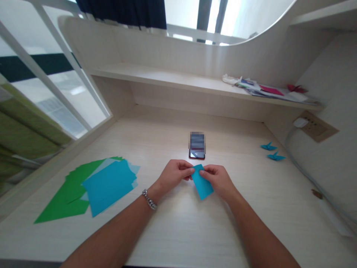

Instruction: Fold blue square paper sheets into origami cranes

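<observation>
A folded piece of blue paper (pixel 202 183) is held just above the pale wooden desk (pixel 178 223), near its middle. My left hand (pixel 174 174) pinches the paper's upper left corner, fingers closed on it. A silver bracelet (pixel 149 200) sits on that wrist. My right hand (pixel 219 179) grips the paper's upper right edge, thumb on top. Just beyond the hands a phone (pixel 197 147) lies on the desk with its screen lit.
A stack of blue paper sheets (pixel 110 184) lies over green sheets (pixel 65 197) on the left. Two small blue folded paper figures (pixel 272 152) sit at the right. A shelf (pixel 178 80) behind holds papers (pixel 264 91). A wall socket with a cable (pixel 302 124) is at right.
</observation>
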Action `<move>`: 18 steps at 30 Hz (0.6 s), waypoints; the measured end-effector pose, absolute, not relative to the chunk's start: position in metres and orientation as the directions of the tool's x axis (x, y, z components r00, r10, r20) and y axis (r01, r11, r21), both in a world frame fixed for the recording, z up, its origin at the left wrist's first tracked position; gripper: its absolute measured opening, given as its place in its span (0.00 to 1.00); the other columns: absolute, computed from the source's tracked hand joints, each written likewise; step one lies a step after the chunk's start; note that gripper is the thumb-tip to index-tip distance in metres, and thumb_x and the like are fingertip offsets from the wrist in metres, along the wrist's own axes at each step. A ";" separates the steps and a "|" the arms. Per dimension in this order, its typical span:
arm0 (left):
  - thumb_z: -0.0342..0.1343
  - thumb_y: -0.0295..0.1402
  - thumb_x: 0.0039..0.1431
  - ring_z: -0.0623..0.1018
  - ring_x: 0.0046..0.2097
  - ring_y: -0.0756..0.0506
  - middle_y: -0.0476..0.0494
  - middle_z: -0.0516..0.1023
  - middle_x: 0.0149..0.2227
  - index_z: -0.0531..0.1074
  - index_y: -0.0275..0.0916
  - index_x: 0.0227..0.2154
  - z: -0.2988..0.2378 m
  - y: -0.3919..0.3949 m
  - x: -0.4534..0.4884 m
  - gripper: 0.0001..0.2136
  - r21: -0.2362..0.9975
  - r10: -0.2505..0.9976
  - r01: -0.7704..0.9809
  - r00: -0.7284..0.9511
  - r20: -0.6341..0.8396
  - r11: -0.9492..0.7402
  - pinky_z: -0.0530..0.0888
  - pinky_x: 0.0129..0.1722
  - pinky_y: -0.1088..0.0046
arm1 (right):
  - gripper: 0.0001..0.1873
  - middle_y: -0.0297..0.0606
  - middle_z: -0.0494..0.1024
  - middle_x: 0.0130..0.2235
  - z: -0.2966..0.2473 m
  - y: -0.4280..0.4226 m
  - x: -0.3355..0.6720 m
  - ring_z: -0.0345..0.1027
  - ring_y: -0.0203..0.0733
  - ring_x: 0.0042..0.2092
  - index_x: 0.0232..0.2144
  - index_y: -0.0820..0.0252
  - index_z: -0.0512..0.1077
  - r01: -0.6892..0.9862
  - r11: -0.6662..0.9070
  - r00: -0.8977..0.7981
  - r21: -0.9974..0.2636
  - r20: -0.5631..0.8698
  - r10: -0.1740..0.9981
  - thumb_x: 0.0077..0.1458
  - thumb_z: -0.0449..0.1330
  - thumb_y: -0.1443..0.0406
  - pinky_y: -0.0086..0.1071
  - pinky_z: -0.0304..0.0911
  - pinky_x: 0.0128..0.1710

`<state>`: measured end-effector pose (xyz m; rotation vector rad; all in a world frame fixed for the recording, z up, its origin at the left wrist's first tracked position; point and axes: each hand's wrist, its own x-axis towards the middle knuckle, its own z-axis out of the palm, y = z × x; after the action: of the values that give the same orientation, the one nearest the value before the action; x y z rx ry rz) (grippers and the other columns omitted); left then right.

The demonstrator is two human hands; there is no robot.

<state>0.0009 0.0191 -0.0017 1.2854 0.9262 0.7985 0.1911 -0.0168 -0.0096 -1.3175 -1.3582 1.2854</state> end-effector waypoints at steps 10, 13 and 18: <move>0.64 0.31 0.45 0.77 0.26 0.48 0.41 0.79 0.25 0.77 0.31 0.33 0.002 0.019 0.000 0.11 0.984 0.871 0.004 0.465 -0.158 0.176 0.75 0.27 0.73 | 0.16 0.40 0.80 0.32 -0.008 -0.018 0.191 0.70 0.43 0.32 0.33 0.62 0.79 -0.003 -0.166 -0.123 -0.986 -0.165 0.979 0.42 0.67 0.58 0.35 0.64 0.33; 0.64 0.31 0.46 0.77 0.25 0.49 0.41 0.79 0.25 0.77 0.31 0.33 0.003 0.019 -0.001 0.11 0.983 0.864 -0.017 0.481 -0.151 0.181 0.75 0.27 0.74 | 0.17 0.41 0.80 0.33 -0.007 -0.019 0.190 0.71 0.44 0.33 0.34 0.62 0.79 -0.049 -0.182 -0.113 -0.982 -0.176 0.978 0.40 0.68 0.59 0.37 0.64 0.34; 0.65 0.31 0.45 0.77 0.25 0.49 0.42 0.79 0.25 0.77 0.31 0.32 0.005 0.019 -0.003 0.11 0.982 0.859 -0.040 0.491 -0.143 0.186 0.75 0.27 0.74 | 0.18 0.42 0.81 0.35 -0.007 -0.020 0.189 0.71 0.45 0.33 0.35 0.61 0.79 -0.054 -0.185 -0.092 -0.981 -0.180 0.979 0.39 0.68 0.58 0.38 0.65 0.35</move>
<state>-0.0025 0.0187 0.0048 1.2229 0.8504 0.7544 0.1888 -0.0197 -0.0066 -1.2531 -1.1330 1.4380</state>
